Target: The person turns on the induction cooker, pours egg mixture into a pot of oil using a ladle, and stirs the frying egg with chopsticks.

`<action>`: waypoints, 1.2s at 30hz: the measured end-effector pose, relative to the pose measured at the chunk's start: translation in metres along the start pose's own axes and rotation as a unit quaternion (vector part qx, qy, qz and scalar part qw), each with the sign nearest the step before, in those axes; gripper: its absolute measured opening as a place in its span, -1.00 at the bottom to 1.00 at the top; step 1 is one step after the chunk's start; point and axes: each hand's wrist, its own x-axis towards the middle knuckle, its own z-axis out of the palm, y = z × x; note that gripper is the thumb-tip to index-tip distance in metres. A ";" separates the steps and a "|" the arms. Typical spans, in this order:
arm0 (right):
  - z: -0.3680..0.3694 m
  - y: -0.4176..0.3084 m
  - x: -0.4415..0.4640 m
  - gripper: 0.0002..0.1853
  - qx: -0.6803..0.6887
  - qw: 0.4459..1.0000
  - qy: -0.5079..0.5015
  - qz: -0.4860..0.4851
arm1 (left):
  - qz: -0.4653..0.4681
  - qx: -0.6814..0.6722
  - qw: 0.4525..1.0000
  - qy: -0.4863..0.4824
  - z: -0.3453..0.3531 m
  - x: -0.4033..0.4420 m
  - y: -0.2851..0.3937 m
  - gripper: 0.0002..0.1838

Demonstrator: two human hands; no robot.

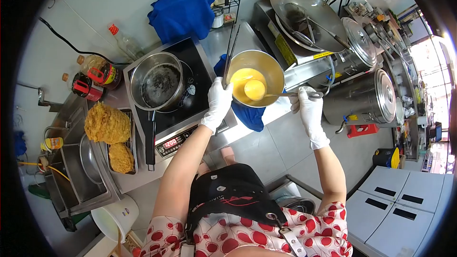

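My left hand (219, 103), in a white glove, is closed around a pair of long dark chopsticks (232, 50) that point up and away. Its fingers are at the left rim of a metal bowl (274, 66) with yellow liquid (240, 77), like beaten egg, in it. My right hand (308, 109), also gloved, grips the handle end of a ladle (255, 90). The ladle's cup lies in the bowl, full of the yellow liquid. Left of the bowl, a saucepan (157, 83) with clear, bubbly liquid stands on a black induction cooker (190, 50).
Two large golden fried pieces (107, 123) lie on a rack at left, beside a sink (71, 171). Sauce bottles (101, 70) stand behind them. A wok (304, 16) sits at the back right. A steel pot with a tap (359, 97) and white cabinets (404, 200) are at right.
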 end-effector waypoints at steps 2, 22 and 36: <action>0.000 -0.006 -0.001 -0.78 -0.023 0.999 -0.001 -0.031 | 0.075 0.057 0.994 0.058 0.001 -0.001 -0.016 -0.71; -0.005 -0.027 -0.031 -0.74 -0.032 0.994 0.049 -0.087 | -0.008 -0.229 0.969 0.088 -0.224 -0.196 0.001 -0.80; -0.014 -0.023 -0.057 -0.74 -0.058 0.990 0.092 -0.094 | -0.012 -0.226 0.951 0.212 -0.292 -0.224 -0.029 -0.81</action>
